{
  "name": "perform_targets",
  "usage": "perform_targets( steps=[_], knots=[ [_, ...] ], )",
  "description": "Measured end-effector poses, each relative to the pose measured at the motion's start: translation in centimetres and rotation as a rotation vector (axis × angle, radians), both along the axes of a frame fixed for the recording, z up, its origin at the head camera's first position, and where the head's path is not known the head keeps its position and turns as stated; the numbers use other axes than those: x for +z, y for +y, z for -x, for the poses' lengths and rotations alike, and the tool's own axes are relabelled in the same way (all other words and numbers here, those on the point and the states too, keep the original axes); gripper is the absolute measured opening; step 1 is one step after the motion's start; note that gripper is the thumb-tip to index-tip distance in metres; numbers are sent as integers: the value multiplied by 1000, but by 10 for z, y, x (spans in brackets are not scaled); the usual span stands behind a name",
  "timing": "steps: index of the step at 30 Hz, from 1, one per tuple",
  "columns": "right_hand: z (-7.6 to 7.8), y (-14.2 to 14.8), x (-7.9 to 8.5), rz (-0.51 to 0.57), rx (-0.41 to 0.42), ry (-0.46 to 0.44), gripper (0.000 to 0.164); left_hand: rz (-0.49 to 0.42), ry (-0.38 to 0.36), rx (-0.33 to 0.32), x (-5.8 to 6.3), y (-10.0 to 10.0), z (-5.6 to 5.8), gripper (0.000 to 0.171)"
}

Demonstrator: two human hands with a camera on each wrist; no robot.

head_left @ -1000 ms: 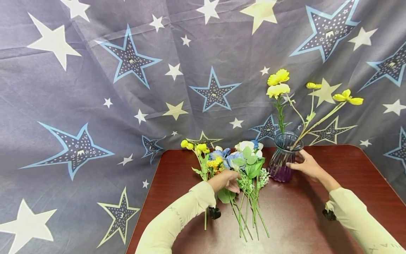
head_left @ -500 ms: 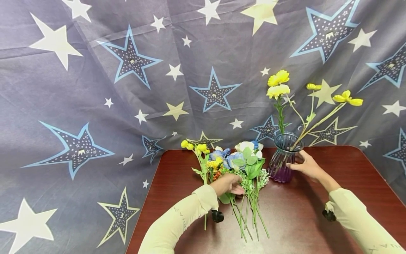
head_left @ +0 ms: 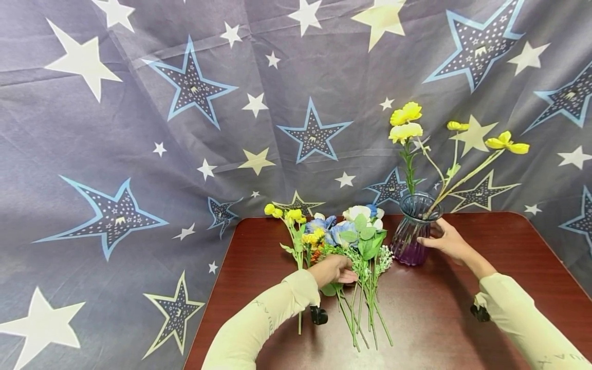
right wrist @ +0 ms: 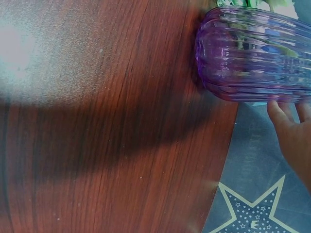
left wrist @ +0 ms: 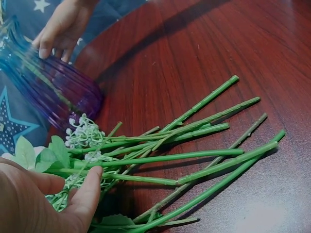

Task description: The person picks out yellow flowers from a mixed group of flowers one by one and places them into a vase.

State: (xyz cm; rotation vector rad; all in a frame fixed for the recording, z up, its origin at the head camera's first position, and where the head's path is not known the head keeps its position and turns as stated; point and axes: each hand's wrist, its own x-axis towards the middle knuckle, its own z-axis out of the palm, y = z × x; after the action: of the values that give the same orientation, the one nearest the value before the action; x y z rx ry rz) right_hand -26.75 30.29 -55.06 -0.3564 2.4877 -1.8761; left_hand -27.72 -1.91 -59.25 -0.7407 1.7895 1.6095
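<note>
My right hand (head_left: 450, 242) holds the side of a ribbed glass vase (head_left: 410, 249), clear blue at the top and purple at the base. The vase stands upright with yellow flowers (head_left: 406, 123) in it; fingertips touch its wall in the right wrist view. My left hand (head_left: 334, 270) is in among artificial flowers lying on the table. Its thumb (left wrist: 88, 194) and a finger are spread apart beside green stems (left wrist: 160, 160), the thumb tip close to one of them. Blue and white blooms (head_left: 344, 231) and small white sprigs (left wrist: 85, 133) lie around this hand.
More yellow flowers (head_left: 293, 218) lie left of the bunch, one long stem running under the left sleeve. Orange-yellow blooms (head_left: 314, 239) sit beside them. A star-patterned cloth (head_left: 185, 154) hangs behind the reddish-brown table (head_left: 439, 318).
My left hand has moved slightly right and down among the stems, then nearly stopped. The right hand and vase have kept their place.
</note>
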Motion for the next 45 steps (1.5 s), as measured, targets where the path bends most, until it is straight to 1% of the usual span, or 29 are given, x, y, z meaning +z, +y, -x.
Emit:
perform_targets(
  steps=[1,2,4,6,12,16,17,19,20,22,24,25,26,27,28,29,31,32,34,35,36,37,39,40,45],
  knots=[
    [0,0,0,1,1,0,71,-7,9,6,23,0,-13,29],
    [0,0,0,1,3,-1,72,-9,20,11,41,-1,-23,31],
    [0,0,0,-1,2,-4,72,-37,17,18,52,-2,-29,33],
    [0,0,0,-7,-1,-5,72,-46,30,34,55,-2,-33,32],
    [0,1,0,-12,-6,-14,74,-48,97,87,50,0,-35,24],
    [1,2,-1,-7,0,-21,74,-45,157,143,45,3,-36,24],
    [1,2,-1,-6,1,-22,74,-48,169,151,42,4,-34,24],
    [1,2,-1,-8,1,-27,74,-51,178,152,31,5,-29,23],
    [1,2,-1,-9,-1,-28,74,-69,179,150,20,4,-24,20],
    [1,2,-1,-13,-4,-29,75,-84,171,147,-1,4,-13,21],
    [1,2,0,-19,-7,-30,76,-98,163,164,-17,5,-4,23],
    [1,2,0,-21,-7,-31,76,-107,171,173,-13,4,-7,23],
    [1,2,0,-24,-7,-31,76,-118,170,180,-17,4,-5,24],
    [0,2,0,-25,-7,-31,77,-114,165,186,-16,4,-6,27],
    [0,2,0,-25,-7,-32,77,-118,180,198,-7,3,-11,27],
    [0,1,0,-24,-7,-34,77,-151,183,189,-13,2,-8,27],
    [-1,1,0,-20,-6,-34,77,-167,176,189,-4,1,-13,27],
    [-1,1,1,-18,-5,-34,77,-172,166,196,-8,1,-10,29],
    [-1,1,1,-13,-5,-33,77,-166,161,213,7,2,-18,27],
    [-2,1,1,-12,-3,-31,77,-169,145,214,10,1,-19,27],
    [-2,0,1,-10,-2,-30,77,-143,135,231,25,3,-26,27],
    [-1,0,1,-11,-1,-27,77,-139,131,237,29,3,-28,26],
    [-1,0,0,-9,1,-24,77,-141,108,216,37,1,-30,25],
    [-1,0,0,-9,0,-21,77,-148,92,199,39,0,-29,25],
    [0,1,1,-19,-13,-17,77,-176,9,79,40,-8,-18,26]
  ],
)
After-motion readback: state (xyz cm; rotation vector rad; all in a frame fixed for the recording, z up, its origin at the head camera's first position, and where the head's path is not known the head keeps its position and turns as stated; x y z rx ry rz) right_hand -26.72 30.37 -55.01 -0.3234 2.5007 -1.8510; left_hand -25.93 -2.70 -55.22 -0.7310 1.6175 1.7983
